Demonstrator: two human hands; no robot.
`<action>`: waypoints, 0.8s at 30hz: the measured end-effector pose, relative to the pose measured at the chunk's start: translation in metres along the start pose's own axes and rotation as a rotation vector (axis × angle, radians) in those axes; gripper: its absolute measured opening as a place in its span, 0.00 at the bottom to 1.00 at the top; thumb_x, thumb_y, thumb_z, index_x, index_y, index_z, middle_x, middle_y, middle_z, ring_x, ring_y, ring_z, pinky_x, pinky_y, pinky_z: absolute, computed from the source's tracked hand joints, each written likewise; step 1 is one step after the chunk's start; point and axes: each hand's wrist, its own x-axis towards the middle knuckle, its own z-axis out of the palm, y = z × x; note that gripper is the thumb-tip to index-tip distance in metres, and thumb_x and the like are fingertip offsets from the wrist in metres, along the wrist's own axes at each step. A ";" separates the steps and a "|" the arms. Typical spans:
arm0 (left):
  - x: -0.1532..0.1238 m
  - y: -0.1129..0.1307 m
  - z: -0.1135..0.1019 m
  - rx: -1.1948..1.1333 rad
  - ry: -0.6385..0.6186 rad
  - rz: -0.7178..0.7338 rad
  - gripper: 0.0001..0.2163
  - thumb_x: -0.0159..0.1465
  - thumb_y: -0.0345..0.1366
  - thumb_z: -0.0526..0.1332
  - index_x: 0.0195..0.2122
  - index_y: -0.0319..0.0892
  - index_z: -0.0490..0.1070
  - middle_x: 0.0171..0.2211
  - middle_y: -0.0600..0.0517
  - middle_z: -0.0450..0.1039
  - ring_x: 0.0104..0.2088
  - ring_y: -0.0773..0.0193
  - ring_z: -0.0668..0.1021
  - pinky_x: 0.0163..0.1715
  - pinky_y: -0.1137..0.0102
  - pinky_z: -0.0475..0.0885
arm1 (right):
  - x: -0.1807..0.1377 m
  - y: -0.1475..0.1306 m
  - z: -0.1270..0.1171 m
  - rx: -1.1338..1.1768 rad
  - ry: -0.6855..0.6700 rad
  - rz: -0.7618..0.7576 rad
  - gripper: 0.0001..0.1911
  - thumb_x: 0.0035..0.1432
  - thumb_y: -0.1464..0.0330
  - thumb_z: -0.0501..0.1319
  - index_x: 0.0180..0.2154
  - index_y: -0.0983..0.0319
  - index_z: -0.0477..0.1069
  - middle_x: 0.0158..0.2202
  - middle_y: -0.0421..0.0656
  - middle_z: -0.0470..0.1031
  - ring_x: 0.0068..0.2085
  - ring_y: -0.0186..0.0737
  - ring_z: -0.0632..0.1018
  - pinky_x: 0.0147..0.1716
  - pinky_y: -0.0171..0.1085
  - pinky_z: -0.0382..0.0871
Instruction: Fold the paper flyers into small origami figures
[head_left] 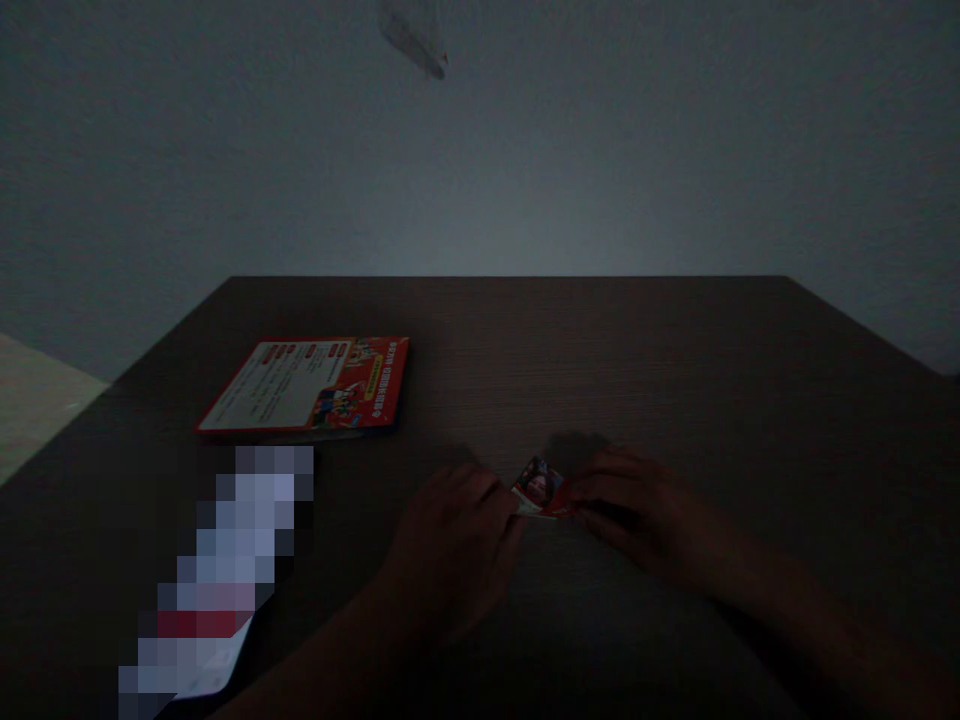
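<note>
A small printed piece of card or paper [538, 488], red with a picture on it, is between my two hands over the dark table. It looks creased or folded, with a pale lower edge. My left hand [454, 545] is closed on its left end, the fingers curled and partly hidden behind the hand. At the right end, my right hand [645, 505] pinches the red corner between thumb and fingers. The dim light hides the exact grip of each finger.
Back left on the wood-grain table [585, 350] lies a red and white printed book or flat box [300, 390]. In front of it, left of my left forearm, a bright, phone-like slab [240, 560] is blurred by pixels. A grey wall [600, 150] rises behind the table's far edge.
</note>
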 end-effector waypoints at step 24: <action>0.003 0.002 0.001 0.038 -0.022 -0.156 0.09 0.65 0.36 0.51 0.32 0.41 0.68 0.34 0.49 0.68 0.39 0.57 0.69 0.44 0.56 0.61 | 0.003 -0.007 0.005 -0.027 0.053 0.129 0.05 0.62 0.70 0.55 0.33 0.60 0.68 0.31 0.41 0.73 0.34 0.38 0.73 0.39 0.41 0.62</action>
